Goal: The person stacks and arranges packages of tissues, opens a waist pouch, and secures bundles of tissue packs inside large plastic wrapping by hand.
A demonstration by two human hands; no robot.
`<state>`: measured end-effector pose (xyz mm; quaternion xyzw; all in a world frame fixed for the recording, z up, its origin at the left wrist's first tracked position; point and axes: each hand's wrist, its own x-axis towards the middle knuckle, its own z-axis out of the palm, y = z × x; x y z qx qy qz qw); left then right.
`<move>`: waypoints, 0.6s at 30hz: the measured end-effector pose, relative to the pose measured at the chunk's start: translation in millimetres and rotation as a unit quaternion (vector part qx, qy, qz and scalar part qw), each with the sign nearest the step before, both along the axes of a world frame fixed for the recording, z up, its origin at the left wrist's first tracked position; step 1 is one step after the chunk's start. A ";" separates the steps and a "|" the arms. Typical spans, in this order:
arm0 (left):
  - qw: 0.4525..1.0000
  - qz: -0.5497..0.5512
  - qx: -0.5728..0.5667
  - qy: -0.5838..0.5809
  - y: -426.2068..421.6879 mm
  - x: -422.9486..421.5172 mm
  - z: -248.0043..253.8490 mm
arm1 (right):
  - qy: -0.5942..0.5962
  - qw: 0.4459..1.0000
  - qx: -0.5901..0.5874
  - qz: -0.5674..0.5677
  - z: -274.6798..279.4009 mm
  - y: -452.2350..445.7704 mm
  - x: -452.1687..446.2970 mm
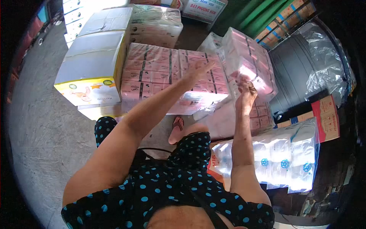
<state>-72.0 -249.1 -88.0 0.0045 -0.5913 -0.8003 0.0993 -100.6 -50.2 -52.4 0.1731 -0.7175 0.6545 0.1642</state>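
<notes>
My right hand [246, 94] grips the near edge of a plastic-wrapped bale of pink packs [249, 53], its fingers closed on the wrap. The bale sits at a slant on top of other wrapped pink packs [261, 114]. My left hand [202, 71] reaches over the middle bale of pink packs [150, 66], fingers stretched out towards the slanted bale. It appears to hold nothing; whether it touches the pack below I cannot tell. Dark bands run across the pink packs.
Yellow-and-white cartons [91, 57] are stacked at left on the concrete floor [38, 126]. Clear bags of white rolls [284, 152] lie at lower right beside a red box [326, 118]. A green cloth [255, 19] hangs behind, and a grey panel [289, 61] stands at right.
</notes>
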 end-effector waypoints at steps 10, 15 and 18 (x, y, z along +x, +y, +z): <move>0.967 -0.137 0.214 0.019 59.9 -3.5 10.9 | 0.037 0.997 -0.023 0.065 -57.5 -7.7 75.7; 0.974 -0.094 0.180 0.100 43.0 19.8 6.7 | 0.104 0.987 0.104 0.070 -74.6 -9.9 76.4; 0.975 -0.087 0.176 0.106 21.2 36.3 5.4 | 0.097 0.989 0.079 0.084 -68.2 -27.3 88.4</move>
